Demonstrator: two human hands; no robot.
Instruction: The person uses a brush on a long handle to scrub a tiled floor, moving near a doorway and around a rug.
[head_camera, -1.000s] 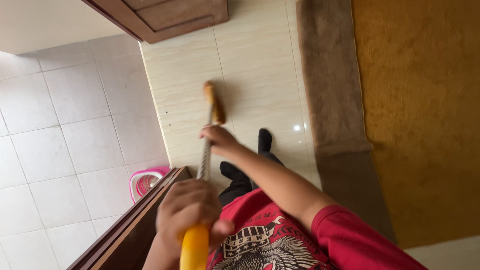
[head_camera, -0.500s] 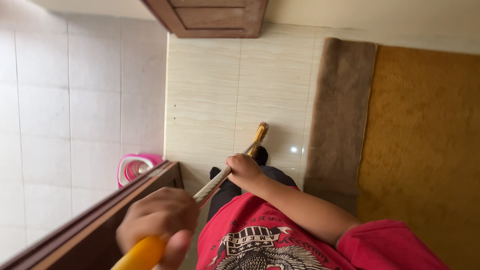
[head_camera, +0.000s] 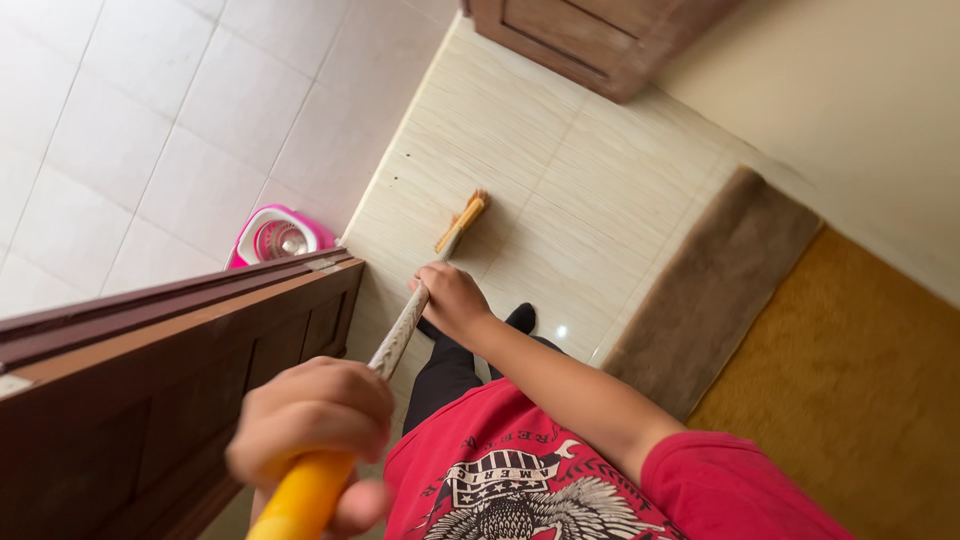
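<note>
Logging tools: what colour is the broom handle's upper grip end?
Yellow, gripped by the left hand; head view.

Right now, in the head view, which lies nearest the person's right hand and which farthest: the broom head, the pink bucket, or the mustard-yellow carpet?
From the right hand on the broom handle:
1. Broom head, just up the handle on the beige tiles.
2. Pink bucket, off to the left behind the wooden door.
3. Mustard-yellow carpet, far right, beyond the brown mat.

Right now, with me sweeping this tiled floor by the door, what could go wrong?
The broom head works close to the brown mat; a wide stroke might catch its edge. The wooden door stands right beside your left hand, so the handle could knock it. The pink bucket sits just past the door.
</note>
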